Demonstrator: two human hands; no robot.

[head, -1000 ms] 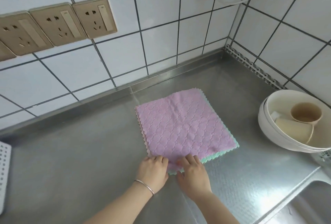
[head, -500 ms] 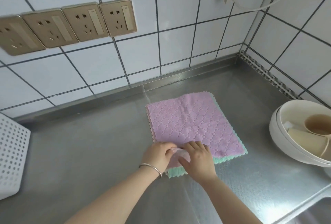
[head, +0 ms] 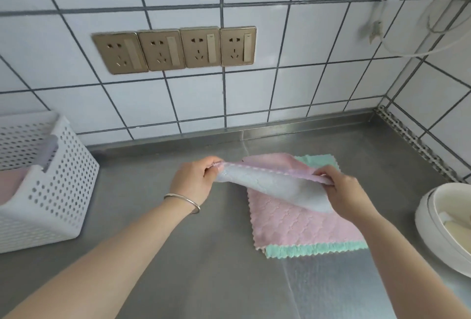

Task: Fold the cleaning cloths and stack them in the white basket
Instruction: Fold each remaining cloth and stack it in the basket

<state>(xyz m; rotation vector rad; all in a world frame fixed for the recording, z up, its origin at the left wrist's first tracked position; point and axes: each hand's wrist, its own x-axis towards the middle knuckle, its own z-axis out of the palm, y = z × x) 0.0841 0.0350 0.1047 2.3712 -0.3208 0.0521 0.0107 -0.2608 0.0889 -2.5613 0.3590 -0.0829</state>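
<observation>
White wall tiles with dark grout back a steel tabletop [head: 178, 255]; four brass sockets [head: 175, 50] sit in a row on the wall.

Lilac cloth [head: 275, 186]: lifted clear of the tabletop, stretched between both hands, its scalloped top edge roughly level, the body sagging down toward the right.

Left hand [head: 193, 181]: grip pinches the cloth's left corner. A bangle [head: 183, 200] circles the wrist.

Right hand [head: 341, 191]: grip curled round the cloth's right corner.

Pink cloth [head: 295, 224]: flat on the tabletop directly below the lifted one. A green cloth [head: 313, 251] lies beneath it, showing along the near and far edges.

Basket [head: 58, 186]: white, perforated, at the left, well apart from the cloths. Something pink lies inside; what it is cannot be told.

Bowl [head: 433, 227]: white, at the right edge, near the flat cloths.
</observation>
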